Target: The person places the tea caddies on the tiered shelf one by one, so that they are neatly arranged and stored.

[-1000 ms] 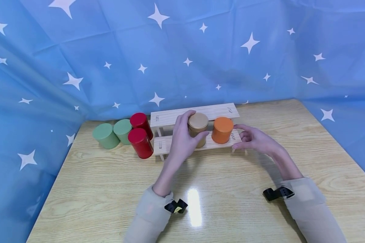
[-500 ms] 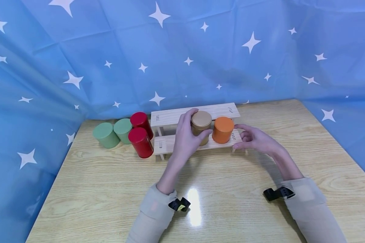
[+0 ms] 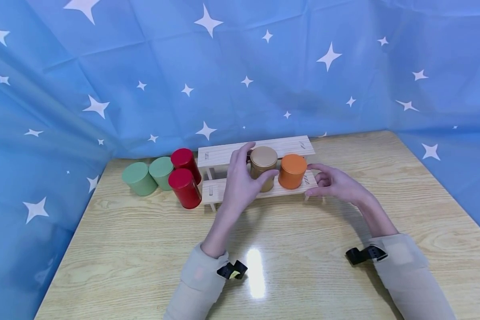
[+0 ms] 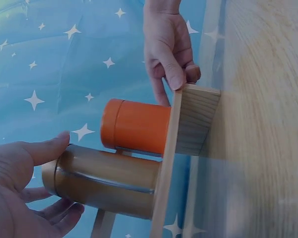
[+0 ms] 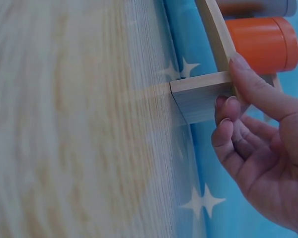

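A gold tin (image 3: 263, 168) stands upright on the lower board of the two-step wooden shelf (image 3: 216, 189). My left hand (image 3: 242, 180) is loosely spread around it; the thumb lies close to its side, while a gap shows between the index finger and the tin. In the left wrist view, the fingers (image 4: 64, 218) are partly behind the gold tin (image 4: 109, 181). To its right stands an orange tin (image 3: 292, 171). My right hand (image 3: 334, 183) holds the lower board's right end, with the thumb (image 5: 253, 84) on its edge and the other fingers curled beside the leg.
Left of the shelf, two red tins (image 3: 186, 189) and two green tins (image 3: 139, 178) stand on the wooden table (image 3: 144, 258). The upper board (image 3: 288, 146) rises behind the lower one. A blue star-patterned cloth (image 3: 240, 66) hangs behind the table and at both sides.
The gold tin has shifted slightly right, nearer the orange tin. My left hand has since loosened, its index finger drawing off to the left. The right hand stays at the shelf's end.
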Demonstrator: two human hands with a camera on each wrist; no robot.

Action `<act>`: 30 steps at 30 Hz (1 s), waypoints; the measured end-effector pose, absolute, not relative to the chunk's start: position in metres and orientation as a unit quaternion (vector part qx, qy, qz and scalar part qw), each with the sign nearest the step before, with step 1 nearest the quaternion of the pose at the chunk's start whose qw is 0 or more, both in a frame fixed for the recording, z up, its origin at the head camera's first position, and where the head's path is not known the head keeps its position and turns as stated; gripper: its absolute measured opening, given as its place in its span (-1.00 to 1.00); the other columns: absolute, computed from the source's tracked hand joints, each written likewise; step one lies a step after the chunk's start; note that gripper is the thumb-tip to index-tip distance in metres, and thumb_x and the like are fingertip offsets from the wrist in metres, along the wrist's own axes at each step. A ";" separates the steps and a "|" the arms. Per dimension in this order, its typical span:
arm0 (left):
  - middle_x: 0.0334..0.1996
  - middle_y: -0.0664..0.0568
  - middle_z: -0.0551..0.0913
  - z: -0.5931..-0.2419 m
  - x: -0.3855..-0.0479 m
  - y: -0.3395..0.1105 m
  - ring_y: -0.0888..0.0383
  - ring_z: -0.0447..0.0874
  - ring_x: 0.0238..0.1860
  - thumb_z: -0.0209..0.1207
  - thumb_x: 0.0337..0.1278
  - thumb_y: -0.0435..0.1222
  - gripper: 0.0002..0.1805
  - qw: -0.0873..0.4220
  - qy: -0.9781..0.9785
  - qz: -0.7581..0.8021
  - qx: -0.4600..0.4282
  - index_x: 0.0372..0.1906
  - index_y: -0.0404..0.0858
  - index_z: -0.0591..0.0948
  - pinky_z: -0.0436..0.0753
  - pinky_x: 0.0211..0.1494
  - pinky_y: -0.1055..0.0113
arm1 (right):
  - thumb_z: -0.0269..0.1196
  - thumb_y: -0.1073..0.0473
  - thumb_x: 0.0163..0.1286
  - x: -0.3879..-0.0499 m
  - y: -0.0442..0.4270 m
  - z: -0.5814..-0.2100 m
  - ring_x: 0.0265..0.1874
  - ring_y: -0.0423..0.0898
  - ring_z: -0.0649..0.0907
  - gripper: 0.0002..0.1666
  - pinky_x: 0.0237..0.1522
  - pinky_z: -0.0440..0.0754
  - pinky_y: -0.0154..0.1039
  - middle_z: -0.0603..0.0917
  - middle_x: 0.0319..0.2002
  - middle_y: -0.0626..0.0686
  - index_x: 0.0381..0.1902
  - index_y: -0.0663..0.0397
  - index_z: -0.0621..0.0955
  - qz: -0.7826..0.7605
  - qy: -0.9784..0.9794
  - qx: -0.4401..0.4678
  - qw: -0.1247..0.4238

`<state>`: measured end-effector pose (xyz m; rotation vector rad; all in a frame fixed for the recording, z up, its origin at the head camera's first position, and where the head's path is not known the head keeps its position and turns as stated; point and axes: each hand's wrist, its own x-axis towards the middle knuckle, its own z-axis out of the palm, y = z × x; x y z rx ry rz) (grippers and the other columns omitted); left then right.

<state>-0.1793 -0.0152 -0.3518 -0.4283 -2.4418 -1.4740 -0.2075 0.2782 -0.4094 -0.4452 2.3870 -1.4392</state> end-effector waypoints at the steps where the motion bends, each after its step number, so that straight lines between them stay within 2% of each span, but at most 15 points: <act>1: 0.22 -0.13 0.46 -0.351 -0.179 -0.016 -0.01 0.48 0.20 0.54 -0.02 -0.16 -0.10 0.131 -0.840 -0.506 -0.148 0.43 -0.24 0.36 0.52 0.27 0.12 | 0.46 0.20 0.28 -0.207 0.278 -0.409 -0.52 -0.14 0.51 0.00 -0.44 0.56 -0.17 0.55 -0.34 0.18 0.52 0.22 0.18 -0.505 0.834 -0.155 0.159; 11: 0.11 -0.17 0.53 -0.343 -0.177 -0.029 -0.06 0.48 0.13 0.52 0.02 -0.21 -0.21 0.163 -0.821 -0.523 -0.161 0.35 -0.28 0.42 0.53 0.18 -0.03 | 0.46 0.20 0.27 -0.207 0.278 -0.409 -0.50 -0.13 0.53 0.00 -0.43 0.58 -0.17 0.57 -0.30 0.20 0.52 0.22 0.18 -0.512 0.831 -0.150 0.160; 20: 0.08 -0.22 0.56 -0.339 -0.173 -0.047 -0.09 0.49 0.11 0.47 0.08 -0.26 -0.31 0.187 -0.812 -0.525 -0.172 0.31 -0.29 0.46 0.51 0.18 -0.07 | 0.46 0.20 0.28 -0.206 0.278 -0.408 -0.51 -0.14 0.50 -0.01 -0.44 0.55 -0.17 0.55 -0.33 0.19 0.52 0.21 0.19 -0.511 0.831 -0.156 0.158; 24: 0.10 -0.23 0.55 -0.340 -0.172 -0.056 -0.09 0.49 0.13 0.45 0.09 -0.32 -0.35 0.190 -0.815 -0.521 -0.167 0.29 -0.33 0.47 0.49 0.23 -0.04 | 0.46 0.19 0.28 -0.206 0.278 -0.408 -0.52 -0.12 0.50 -0.04 -0.44 0.55 -0.16 0.56 -0.35 0.18 0.50 0.20 0.21 -0.509 0.831 -0.159 0.157; 30: 0.13 -0.20 0.56 -0.344 -0.170 -0.069 -0.08 0.51 0.15 0.46 0.09 -0.28 -0.35 0.202 -0.827 -0.500 -0.158 0.28 -0.32 0.48 0.51 0.21 0.00 | 0.46 0.19 0.28 -0.206 0.279 -0.409 -0.54 -0.13 0.49 -0.04 -0.45 0.56 -0.15 0.56 -0.36 0.19 0.50 0.19 0.22 -0.504 0.835 -0.162 0.152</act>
